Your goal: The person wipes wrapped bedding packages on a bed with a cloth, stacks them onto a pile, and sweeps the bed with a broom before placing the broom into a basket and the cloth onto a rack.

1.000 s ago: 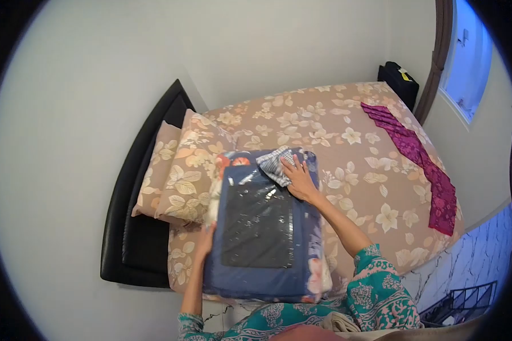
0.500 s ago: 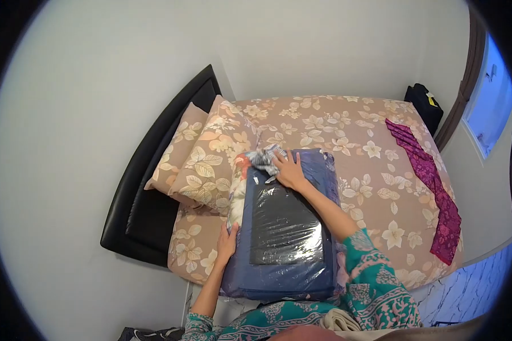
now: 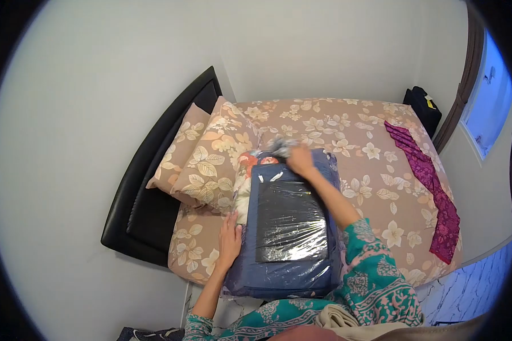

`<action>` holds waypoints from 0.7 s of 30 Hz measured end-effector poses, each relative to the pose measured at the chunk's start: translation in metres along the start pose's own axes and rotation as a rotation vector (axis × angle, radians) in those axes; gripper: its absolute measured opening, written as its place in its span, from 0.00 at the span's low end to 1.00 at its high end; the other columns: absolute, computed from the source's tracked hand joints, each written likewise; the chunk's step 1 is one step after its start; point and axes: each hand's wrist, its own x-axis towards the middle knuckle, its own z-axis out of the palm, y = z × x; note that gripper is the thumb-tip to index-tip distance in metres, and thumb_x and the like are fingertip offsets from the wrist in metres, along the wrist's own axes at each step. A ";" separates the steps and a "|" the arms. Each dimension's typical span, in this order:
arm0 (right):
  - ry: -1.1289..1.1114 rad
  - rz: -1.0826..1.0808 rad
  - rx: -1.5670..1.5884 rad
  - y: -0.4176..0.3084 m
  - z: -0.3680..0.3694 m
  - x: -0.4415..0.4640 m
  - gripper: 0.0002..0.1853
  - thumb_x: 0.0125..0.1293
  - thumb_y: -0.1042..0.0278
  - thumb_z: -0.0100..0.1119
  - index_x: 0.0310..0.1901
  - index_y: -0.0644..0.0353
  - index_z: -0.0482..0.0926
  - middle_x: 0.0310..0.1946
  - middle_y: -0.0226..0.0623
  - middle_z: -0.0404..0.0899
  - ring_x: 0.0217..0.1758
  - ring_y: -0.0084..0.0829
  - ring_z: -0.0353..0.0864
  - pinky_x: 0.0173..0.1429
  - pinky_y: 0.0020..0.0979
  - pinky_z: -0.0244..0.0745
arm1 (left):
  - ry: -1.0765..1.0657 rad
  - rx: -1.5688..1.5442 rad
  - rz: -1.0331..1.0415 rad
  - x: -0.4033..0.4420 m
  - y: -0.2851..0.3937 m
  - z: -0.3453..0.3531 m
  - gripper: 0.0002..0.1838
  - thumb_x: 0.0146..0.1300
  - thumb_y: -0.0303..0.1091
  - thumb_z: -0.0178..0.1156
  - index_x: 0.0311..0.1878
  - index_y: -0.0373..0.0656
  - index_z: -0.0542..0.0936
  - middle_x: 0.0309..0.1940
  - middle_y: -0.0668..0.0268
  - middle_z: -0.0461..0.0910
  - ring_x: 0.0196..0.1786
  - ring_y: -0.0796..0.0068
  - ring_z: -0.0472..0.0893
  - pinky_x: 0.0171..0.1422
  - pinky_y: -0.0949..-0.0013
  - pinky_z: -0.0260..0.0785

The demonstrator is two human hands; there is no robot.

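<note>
A large clear plastic package (image 3: 284, 277) lies on the bed, with folded dark blue fabric, a black panel and some flower-printed cloth showing through its shiny wrap. My right hand (image 3: 301, 159) is at the package's far edge, its fingers closed on a crumpled grey-and-white cloth (image 3: 281, 148); both are smeared by motion. Flat against the package's left side rests my left hand (image 3: 230, 237), fingers stretched out, with nothing held in it.
Flower-patterned pillows (image 3: 207, 162) lean by the black headboard (image 3: 148, 148) on the left. A magenta scarf (image 3: 424, 173) stretches across the right part of the floral bedsheet (image 3: 372, 207). A black bag (image 3: 422, 111) stands beyond the bed's far right corner.
My right hand has moved slightly away from me and to the right with the cloth, bunching it up. The package has shifted slightly right in view. My left hand stays at its side, fingers more extended.
</note>
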 end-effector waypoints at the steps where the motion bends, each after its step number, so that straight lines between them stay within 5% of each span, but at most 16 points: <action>1: -0.077 0.127 -0.018 0.020 -0.020 -0.005 0.17 0.51 0.66 0.54 0.41 0.67 0.78 0.39 0.55 0.77 0.55 0.53 0.69 0.61 0.51 0.60 | -0.001 -0.007 0.003 0.002 0.001 0.003 0.28 0.67 0.43 0.50 0.68 0.45 0.60 0.64 0.45 0.60 0.65 0.44 0.62 0.69 0.55 0.53; 7: 0.097 0.186 -0.248 0.091 -0.030 -0.039 0.14 0.50 0.64 0.57 0.33 0.68 0.80 0.35 0.56 0.79 0.50 0.51 0.76 0.56 0.45 0.69 | -0.151 0.134 0.113 0.027 0.057 0.023 0.31 0.65 0.52 0.49 0.69 0.52 0.60 0.71 0.50 0.50 0.72 0.43 0.46 0.72 0.40 0.35; 9: -0.191 0.434 -0.036 0.094 -0.042 -0.023 0.16 0.52 0.63 0.55 0.32 0.70 0.79 0.37 0.60 0.78 0.47 0.52 0.78 0.52 0.46 0.72 | -0.203 0.312 0.197 0.036 0.072 0.035 0.36 0.62 0.60 0.48 0.70 0.56 0.58 0.73 0.52 0.43 0.73 0.39 0.40 0.68 0.32 0.28; 10: -0.104 0.439 0.097 0.090 -0.036 -0.013 0.18 0.54 0.60 0.53 0.36 0.71 0.78 0.39 0.62 0.77 0.45 0.55 0.78 0.51 0.49 0.71 | -0.212 0.284 0.207 0.039 0.069 0.039 0.39 0.59 0.63 0.49 0.71 0.58 0.57 0.73 0.51 0.40 0.72 0.35 0.38 0.67 0.30 0.28; 11: -0.009 0.363 0.265 0.079 -0.023 -0.003 0.21 0.54 0.59 0.52 0.42 0.70 0.76 0.41 0.63 0.77 0.47 0.57 0.77 0.53 0.50 0.70 | -0.201 0.278 0.225 0.040 0.067 0.043 0.39 0.59 0.63 0.49 0.71 0.58 0.57 0.73 0.51 0.40 0.72 0.35 0.38 0.67 0.30 0.28; 13: -0.251 0.284 0.263 0.025 -0.015 0.017 0.24 0.55 0.54 0.53 0.52 0.58 0.72 0.43 0.57 0.78 0.49 0.57 0.76 0.53 0.50 0.69 | -0.207 0.315 0.228 0.037 0.068 0.042 0.38 0.59 0.63 0.49 0.71 0.58 0.57 0.73 0.50 0.41 0.72 0.34 0.39 0.67 0.30 0.28; 14: -0.200 0.124 0.243 0.006 0.019 0.029 0.27 0.57 0.45 0.52 0.54 0.52 0.71 0.43 0.59 0.78 0.48 0.55 0.77 0.51 0.49 0.71 | -0.195 0.319 0.246 0.037 0.067 0.044 0.39 0.59 0.63 0.49 0.71 0.58 0.58 0.73 0.49 0.41 0.72 0.34 0.39 0.67 0.29 0.29; 16: -0.261 0.032 0.283 -0.049 0.046 0.054 0.26 0.56 0.51 0.52 0.57 0.47 0.67 0.39 0.51 0.80 0.43 0.55 0.79 0.48 0.51 0.69 | -0.183 0.317 0.242 0.035 0.066 0.045 0.38 0.59 0.63 0.49 0.71 0.58 0.58 0.73 0.50 0.42 0.72 0.34 0.40 0.67 0.29 0.30; 19: -0.311 -0.065 0.184 -0.090 0.065 0.076 0.27 0.54 0.56 0.52 0.59 0.44 0.65 0.39 0.52 0.80 0.43 0.55 0.79 0.48 0.50 0.70 | -0.187 0.306 0.217 0.034 0.064 0.039 0.38 0.59 0.63 0.50 0.70 0.59 0.58 0.73 0.50 0.43 0.72 0.35 0.41 0.67 0.30 0.30; 21: -0.441 -0.064 0.283 -0.077 0.073 0.089 0.24 0.54 0.59 0.53 0.56 0.46 0.71 0.45 0.51 0.79 0.49 0.48 0.78 0.52 0.46 0.71 | -0.193 0.289 0.192 0.031 0.058 0.032 0.38 0.59 0.63 0.50 0.70 0.59 0.58 0.73 0.51 0.43 0.72 0.36 0.41 0.68 0.31 0.31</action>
